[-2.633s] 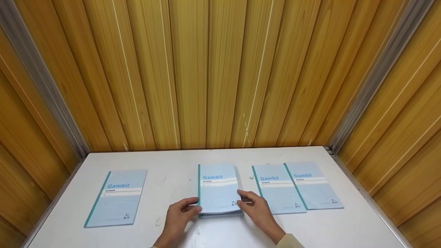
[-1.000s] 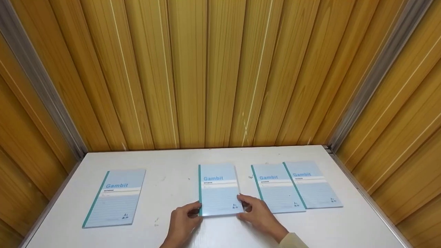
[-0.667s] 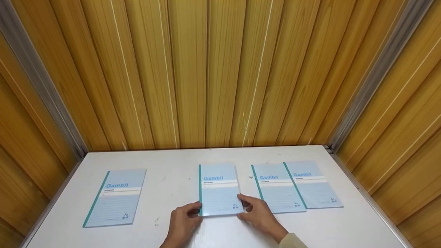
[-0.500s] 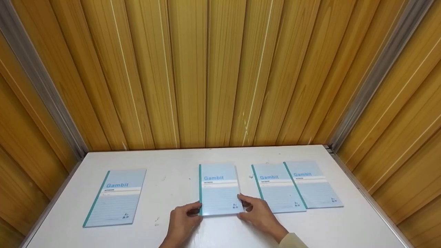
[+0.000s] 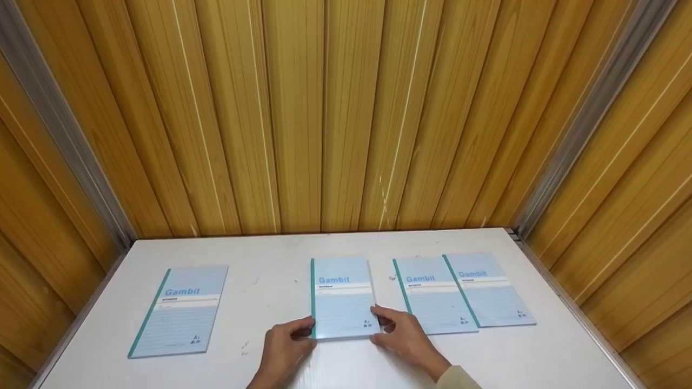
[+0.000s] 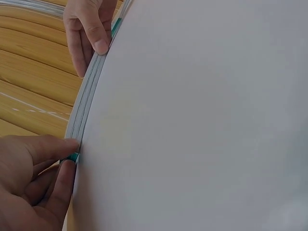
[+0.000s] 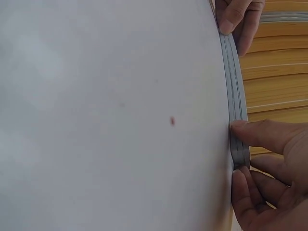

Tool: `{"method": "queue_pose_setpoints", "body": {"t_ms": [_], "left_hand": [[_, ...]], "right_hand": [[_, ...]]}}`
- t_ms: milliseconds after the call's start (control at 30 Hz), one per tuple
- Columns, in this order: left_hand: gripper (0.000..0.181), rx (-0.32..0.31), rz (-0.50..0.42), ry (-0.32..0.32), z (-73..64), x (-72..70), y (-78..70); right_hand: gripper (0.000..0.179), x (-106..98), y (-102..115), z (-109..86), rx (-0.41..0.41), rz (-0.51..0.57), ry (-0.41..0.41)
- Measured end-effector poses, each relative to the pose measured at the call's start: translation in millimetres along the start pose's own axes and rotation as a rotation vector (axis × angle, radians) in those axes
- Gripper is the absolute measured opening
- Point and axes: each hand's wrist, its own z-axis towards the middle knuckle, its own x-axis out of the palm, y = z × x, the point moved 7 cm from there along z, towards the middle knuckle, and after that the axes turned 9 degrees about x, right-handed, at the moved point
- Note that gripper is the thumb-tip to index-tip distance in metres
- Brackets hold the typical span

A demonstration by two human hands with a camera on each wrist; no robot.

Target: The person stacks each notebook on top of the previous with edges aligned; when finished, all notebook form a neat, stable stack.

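Stack of Gambit notebooks [image 5: 343, 305], flat on the white surface [image 5: 265, 302]. Left hand [image 5: 286, 346] and right hand [image 5: 404, 334], fingers bent, pinch the stack's near left and near right corners. Left of the stack, well apart, a single notebook [image 5: 178, 316]; right of it, nearer, two further notebooks [image 5: 435, 308].

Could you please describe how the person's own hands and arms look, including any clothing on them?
The left hand and the right hand are both without gloves; I see no ring or marking on either. A plain, pale beige sleeve ends near the right wrist. No sleeve shows on the left.
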Motion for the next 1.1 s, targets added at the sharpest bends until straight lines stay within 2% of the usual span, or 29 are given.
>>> {"method": "queue_pose_setpoints", "body": {"t_ms": [333, 500, 600, 667, 833, 1100], "left_hand": [[0.039, 0.003, -0.008, 0.067, -2.6, -9.5, 1.1], [0.037, 0.005, -0.009, 0.067, -5.7, -20.3, 3.7], [0.035, -0.004, -0.021, 0.056, -7.7, -28.9, 5.7], [0.035, -0.015, -0.024, 0.045, -8.7, -35.9, 7.6], [0.035, -0.066, -0.018, 0.016, -11.8, -54.3, 12.7], [0.037, -0.144, -0.047, -0.045, -17.8, -84.1, 15.4]], "right_hand": [[0.061, -5, 3, -2.0, 0.013, 0.054, -0.008], [0.057, -8, 8, -5.0, -0.013, 0.071, -0.105], [0.055, -9, 13, -6.7, -0.067, 0.088, -0.168], [0.054, -9, 18, -6.4, -0.113, 0.125, -0.183], [0.056, -3, 33, -3.5, -0.197, 0.204, -0.157], [0.054, 17, 49, 3.0, -0.194, 0.225, -0.112]]}}
